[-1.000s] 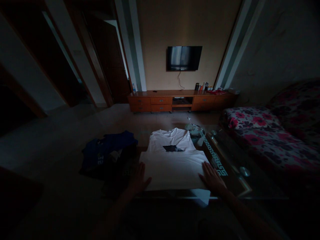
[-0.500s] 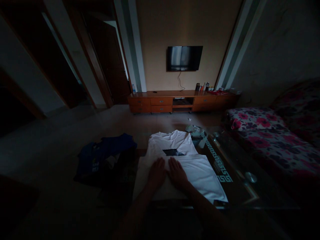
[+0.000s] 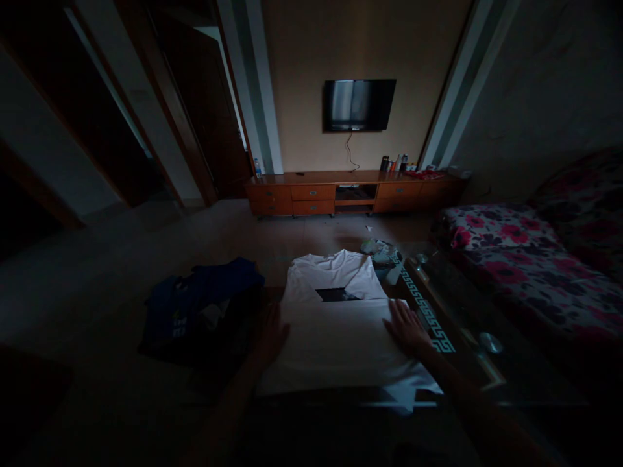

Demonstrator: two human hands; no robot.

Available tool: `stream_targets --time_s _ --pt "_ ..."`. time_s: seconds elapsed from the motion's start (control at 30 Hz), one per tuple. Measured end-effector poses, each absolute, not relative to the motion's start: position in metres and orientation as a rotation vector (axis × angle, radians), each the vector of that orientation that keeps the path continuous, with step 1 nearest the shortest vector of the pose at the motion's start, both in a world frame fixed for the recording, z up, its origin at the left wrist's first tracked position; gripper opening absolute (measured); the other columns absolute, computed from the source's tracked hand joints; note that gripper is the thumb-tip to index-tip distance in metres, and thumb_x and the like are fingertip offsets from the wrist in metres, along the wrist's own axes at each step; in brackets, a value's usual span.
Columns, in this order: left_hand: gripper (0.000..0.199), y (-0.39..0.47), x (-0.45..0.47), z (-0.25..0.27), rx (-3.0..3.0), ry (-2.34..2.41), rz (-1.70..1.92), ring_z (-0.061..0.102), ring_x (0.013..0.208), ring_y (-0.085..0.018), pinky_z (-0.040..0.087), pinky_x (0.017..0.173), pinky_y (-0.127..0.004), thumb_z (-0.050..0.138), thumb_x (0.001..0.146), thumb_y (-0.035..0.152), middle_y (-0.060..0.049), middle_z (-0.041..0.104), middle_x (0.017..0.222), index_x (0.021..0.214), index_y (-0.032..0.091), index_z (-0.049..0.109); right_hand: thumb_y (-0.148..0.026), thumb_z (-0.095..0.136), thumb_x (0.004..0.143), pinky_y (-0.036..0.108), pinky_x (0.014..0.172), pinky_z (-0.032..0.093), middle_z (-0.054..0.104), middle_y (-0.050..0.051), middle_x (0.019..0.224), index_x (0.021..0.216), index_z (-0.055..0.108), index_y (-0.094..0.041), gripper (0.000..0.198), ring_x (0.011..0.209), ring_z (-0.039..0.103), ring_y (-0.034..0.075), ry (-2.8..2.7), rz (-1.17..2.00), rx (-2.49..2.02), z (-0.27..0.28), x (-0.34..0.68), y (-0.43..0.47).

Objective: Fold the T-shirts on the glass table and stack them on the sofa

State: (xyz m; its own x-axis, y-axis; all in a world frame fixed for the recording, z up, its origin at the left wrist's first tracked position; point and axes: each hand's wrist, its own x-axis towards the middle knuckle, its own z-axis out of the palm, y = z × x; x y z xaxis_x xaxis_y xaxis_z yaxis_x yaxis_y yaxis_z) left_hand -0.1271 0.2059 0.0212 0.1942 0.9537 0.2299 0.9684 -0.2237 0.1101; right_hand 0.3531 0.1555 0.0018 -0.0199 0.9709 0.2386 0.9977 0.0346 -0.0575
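A white T-shirt [image 3: 335, 337] with a dark print lies on the glass table, its neckline pointing away from me. Its lower part is folded up, and the folded edge runs just below the print. At the left end of that fold, my left hand [image 3: 271, 332] rests on the cloth's edge with its fingers stretched out. On the opposite end lies my right hand [image 3: 406, 326], flat and with fingers spread on the fabric. Dim light hides some detail of the left fingers.
Dark blue clothes [image 3: 204, 292] are heaped left of the shirt. The glass table [image 3: 467, 363] reaches to the right, beside a flower-patterned sofa [image 3: 516, 240]. A bag-lined bin [image 3: 382, 253] stands beyond the shirt. Against the far wall is a wooden TV cabinet [image 3: 314, 193] under a television [image 3: 359, 105].
My hands have slid apart from the shirt's middle, the left one outward to the left edge, the right one to the right edge. The folded cloth looks smoother.
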Motion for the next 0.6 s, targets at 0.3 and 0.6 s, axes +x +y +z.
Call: stream_targets --time_s 0.3,0.6 --pt "0.072 0.190 -0.137 0.017 -2.392 -1.924 -0.376 0.023 0.155 -0.032 0.019 0.125 -0.049 0.042 0.096 0.048 -0.017 0.032 0.165 0.157 0.011 0.034 -0.061 0.024 0.102 0.049 0.123 0.027 0.023 0.013 0.168 0.163 0.028 -0.017 0.075 0.156 0.021 0.028 -2.060 -0.214 -2.045 -0.004 0.352 0.136" --pt "0.084 0.186 -0.139 0.029 -2.307 -2.118 -0.212 0.025 0.153 -0.038 0.022 0.123 -0.050 0.044 0.092 0.057 -0.027 0.029 0.163 0.153 0.000 0.034 -0.062 0.032 0.098 0.055 0.120 0.027 0.040 0.016 0.160 0.155 0.044 -0.017 0.073 0.150 0.032 0.036 -2.000 -0.165 -2.192 0.002 0.364 0.136"
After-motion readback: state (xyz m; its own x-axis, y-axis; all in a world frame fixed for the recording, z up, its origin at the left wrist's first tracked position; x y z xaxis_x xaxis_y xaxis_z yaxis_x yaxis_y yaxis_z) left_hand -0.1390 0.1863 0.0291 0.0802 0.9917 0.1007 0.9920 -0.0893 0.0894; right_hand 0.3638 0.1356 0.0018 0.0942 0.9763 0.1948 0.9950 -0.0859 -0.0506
